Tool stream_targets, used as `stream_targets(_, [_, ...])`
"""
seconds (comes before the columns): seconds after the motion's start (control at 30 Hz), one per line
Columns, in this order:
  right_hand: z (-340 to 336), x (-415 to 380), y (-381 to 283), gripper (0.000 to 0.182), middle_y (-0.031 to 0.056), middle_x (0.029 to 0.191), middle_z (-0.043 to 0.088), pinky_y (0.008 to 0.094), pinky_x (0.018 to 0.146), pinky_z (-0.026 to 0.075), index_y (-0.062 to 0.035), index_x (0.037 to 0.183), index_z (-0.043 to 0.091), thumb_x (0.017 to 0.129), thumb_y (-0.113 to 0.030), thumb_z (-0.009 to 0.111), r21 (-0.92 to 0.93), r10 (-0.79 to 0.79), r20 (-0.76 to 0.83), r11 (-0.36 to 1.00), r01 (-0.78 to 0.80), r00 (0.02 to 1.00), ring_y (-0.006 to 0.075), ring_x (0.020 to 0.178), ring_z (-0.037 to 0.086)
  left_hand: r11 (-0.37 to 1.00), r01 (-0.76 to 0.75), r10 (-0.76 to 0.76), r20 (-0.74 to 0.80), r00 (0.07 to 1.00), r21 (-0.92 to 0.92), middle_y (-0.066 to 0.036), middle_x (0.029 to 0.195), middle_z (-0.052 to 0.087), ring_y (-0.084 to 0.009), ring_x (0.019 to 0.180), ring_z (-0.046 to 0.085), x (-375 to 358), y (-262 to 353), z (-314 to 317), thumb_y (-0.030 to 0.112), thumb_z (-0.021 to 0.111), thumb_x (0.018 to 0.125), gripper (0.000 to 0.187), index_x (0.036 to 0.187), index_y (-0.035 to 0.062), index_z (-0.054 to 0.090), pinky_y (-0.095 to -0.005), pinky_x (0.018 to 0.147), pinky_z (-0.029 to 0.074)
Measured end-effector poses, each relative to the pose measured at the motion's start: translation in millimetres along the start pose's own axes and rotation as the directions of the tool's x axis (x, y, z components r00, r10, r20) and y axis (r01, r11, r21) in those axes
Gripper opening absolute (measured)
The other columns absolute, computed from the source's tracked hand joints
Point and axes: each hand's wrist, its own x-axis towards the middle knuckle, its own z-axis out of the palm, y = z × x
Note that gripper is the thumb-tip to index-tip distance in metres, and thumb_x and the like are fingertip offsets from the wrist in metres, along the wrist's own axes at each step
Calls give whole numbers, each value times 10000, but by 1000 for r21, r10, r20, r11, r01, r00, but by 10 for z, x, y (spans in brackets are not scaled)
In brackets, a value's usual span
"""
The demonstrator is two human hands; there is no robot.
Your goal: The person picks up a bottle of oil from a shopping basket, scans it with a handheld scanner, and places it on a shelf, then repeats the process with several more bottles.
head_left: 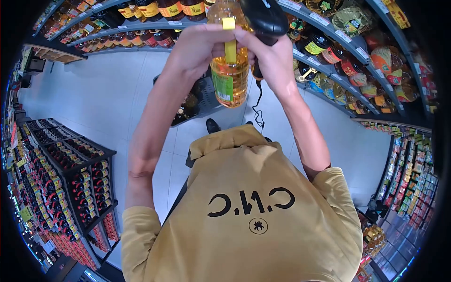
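A clear bottle of golden oil [239, 73] with a green label and a yellow handle [229, 47] is held up in front of my chest. The fingers of my left hand [195, 47] are wrapped round its left side near the handle. My right hand [275, 61] is closed around a black handheld scanner [265, 19] at the bottle's right side, with its thumb at the yellow handle. A coiled black cable [258, 110] hangs below the scanner. My fingertips behind the bottle are partly hidden.
Shelves [319, 19] of bottles curve across the front and right. A dark crate [204, 96] holding bottles is on the floor [112, 89] beyond my shoe [213, 125]. At left stands a rack [75, 171] of dark bottles. Packets hang on a display [411, 174] at right.
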Motion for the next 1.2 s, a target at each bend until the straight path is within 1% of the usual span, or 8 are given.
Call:
stream_targets(0.07, [-114,40,-21,221,-3,741,639,223,553,450,-20,941,657,844,-186,765,-59,16,36,998,-14,999,57,613,562,1000,4,-4,17,1000,11,-133,1074,704,-189,941,700,93,8,21,140,641,942,279,1144,-52,641,-301,899,541])
stream_targets(0.1, [-107,33,-74,212,3,674,622,223,530,413,-31,844,680,871,-230,747,-85,28,1,996,-28,1000,57,553,517,1000,-3,3,10,1000,7,-130,1073,701,-185,948,697,98,21,63,139,642,942,273,1139,-49,639,-297,902,539])
stream_targets(0.17, [-143,60,-119,212,4,673,620,221,526,412,-27,850,683,872,-229,745,-75,9,-13,997,-10,1000,56,550,514,1000,-27,27,-6,1000,12,-124,1072,696,-177,964,691,121,81,143,138,645,942,261,1129,-43,636,-291,909,535])
stream_targets(0.47, [-310,128,-143,188,2,689,618,214,520,409,-32,869,685,876,-212,738,-76,-19,-51,997,15,999,52,560,508,1000,-8,8,0,1000,-11,-112,1027,687,-147,941,683,195,167,333,127,634,948,201,1064,-37,638,-268,875,541])
stream_targets(0.83, [-338,137,-248,188,-8,686,610,213,526,406,-37,873,675,872,-212,743,-79,2,-63,997,-7,998,48,565,506,1000,-20,20,-1,1000,-11,-107,1054,686,-160,952,685,313,118,339,130,645,940,241,1112,-38,635,-279,882,542])
stream_targets(0.93, [-392,178,-186,188,-8,686,610,212,532,404,-35,878,675,873,-211,744,-57,-24,-44,998,22,999,48,570,504,1000,-15,15,0,1000,-1,-113,1069,683,-166,960,686,333,115,337,128,647,938,244,1118,-37,633,-284,897,537])
stream_targets(1.03, [-409,217,-143,247,-10,680,608,217,492,404,-20,943,660,825,-206,772,-27,-23,-46,999,21,999,43,542,514,1000,-16,16,0,1000,-11,-121,1077,682,-175,972,686,328,128,355,128,645,938,247,1121,-38,630,-286,908,533])
stream_targets(1.2, [-425,222,-139,223,-13,682,610,216,489,399,-24,911,668,825,-203,770,-34,3,-50,999,-5,999,41,543,512,1000,-11,11,-25,1000,-8,-126,1076,684,-182,984,687,366,114,356,122,642,936,255,1131,-41,626,-289,913,532])
